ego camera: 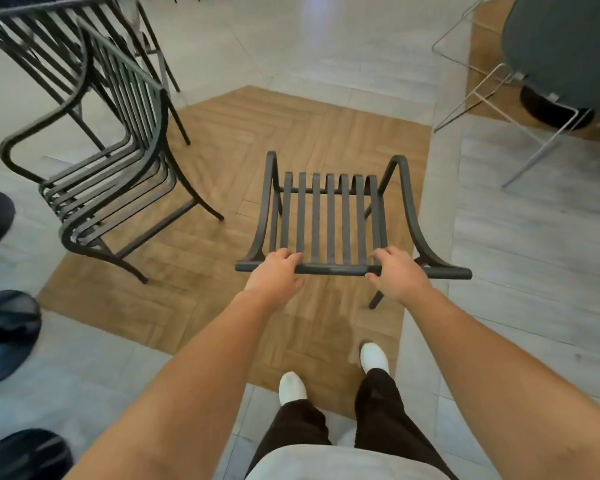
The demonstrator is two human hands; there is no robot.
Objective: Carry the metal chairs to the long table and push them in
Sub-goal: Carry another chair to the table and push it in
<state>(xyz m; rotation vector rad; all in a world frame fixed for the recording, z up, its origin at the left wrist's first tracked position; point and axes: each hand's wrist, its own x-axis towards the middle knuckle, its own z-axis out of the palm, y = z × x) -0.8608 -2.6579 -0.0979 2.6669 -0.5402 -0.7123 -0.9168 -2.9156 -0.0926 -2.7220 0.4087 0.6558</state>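
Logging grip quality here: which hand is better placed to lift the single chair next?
Neither clearly: left hand and right hand both grip the chair's top rail, evenly either side of centre. Likely a two-handed lift.

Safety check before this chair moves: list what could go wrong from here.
1. Both the left hand and the right hand hold only the top rail of the metal chair, so it may swing when lifted.
2. The stacked chairs stand close on the left; a leg could catch them.
3. The wire-frame chair narrows the right side.
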